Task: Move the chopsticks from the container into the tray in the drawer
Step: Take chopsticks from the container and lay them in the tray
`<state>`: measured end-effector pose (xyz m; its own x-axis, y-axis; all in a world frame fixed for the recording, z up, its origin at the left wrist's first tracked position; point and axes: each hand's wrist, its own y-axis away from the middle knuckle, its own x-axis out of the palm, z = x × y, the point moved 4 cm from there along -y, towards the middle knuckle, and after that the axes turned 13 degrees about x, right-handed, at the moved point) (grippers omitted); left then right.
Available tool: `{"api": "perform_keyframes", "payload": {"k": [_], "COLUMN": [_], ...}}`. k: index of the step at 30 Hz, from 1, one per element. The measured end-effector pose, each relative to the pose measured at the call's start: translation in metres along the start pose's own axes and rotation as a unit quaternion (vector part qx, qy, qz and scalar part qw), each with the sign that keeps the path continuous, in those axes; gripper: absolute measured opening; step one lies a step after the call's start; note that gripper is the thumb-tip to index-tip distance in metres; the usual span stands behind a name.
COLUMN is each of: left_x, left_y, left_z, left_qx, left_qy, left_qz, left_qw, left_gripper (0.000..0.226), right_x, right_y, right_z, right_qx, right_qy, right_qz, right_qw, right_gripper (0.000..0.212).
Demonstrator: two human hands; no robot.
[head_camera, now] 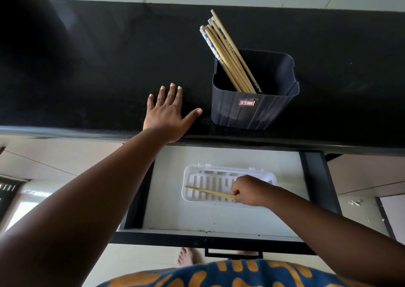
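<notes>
A chopstick (210, 192) is pinched at one end by the curled fingers of the right hand (247, 191) and is held low over the white tray (228, 182) in the open drawer (315, 177); whether it touches the tray cannot be told. The left hand (168, 116) is laid flat near the counter's (87, 67) front edge, fingers spread. Beside its thumb, apart from it, the container (254, 96) is seen, the remaining chopsticks (225, 50) leaning against its far left corner.

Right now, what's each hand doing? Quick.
Left hand: open, fingers spread flat on the black counter.
Right hand: closed round a chopstick held over the white tray in the drawer.
</notes>
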<state>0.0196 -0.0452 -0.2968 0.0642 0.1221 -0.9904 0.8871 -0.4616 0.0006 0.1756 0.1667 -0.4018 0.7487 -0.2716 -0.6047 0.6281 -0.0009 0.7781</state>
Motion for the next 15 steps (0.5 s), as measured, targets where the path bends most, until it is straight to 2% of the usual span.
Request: {"api": "perform_keyframes", "payload": {"k": [8,12,15], "left_x": [0.0,-0.0007,-0.001], "left_y": [0.0,0.0004,0.0005], "left_z": [0.0,-0.0008,-0.001], "left_qx": [-0.001,-0.001,-0.001], "left_qy": [-0.002,-0.004,0.0], "left_qz": [0.002,0.002,0.001], "left_qw": [1.0,1.0,1.0], "left_gripper": [0.095,0.095,0.095], "right_x": [0.0055,0.0062,0.0037], "right_y": [0.0029,0.001,0.0024], "right_z": [0.0004,-0.0005,0.0009], "right_qx": [0.008,0.01,0.014], "right_qy": [0.015,-0.007,-0.04], "right_qz": [0.036,0.027,0.003], "right_qw": [0.999,1.0,0.999], "right_gripper": [0.027,0.024,0.032]}}
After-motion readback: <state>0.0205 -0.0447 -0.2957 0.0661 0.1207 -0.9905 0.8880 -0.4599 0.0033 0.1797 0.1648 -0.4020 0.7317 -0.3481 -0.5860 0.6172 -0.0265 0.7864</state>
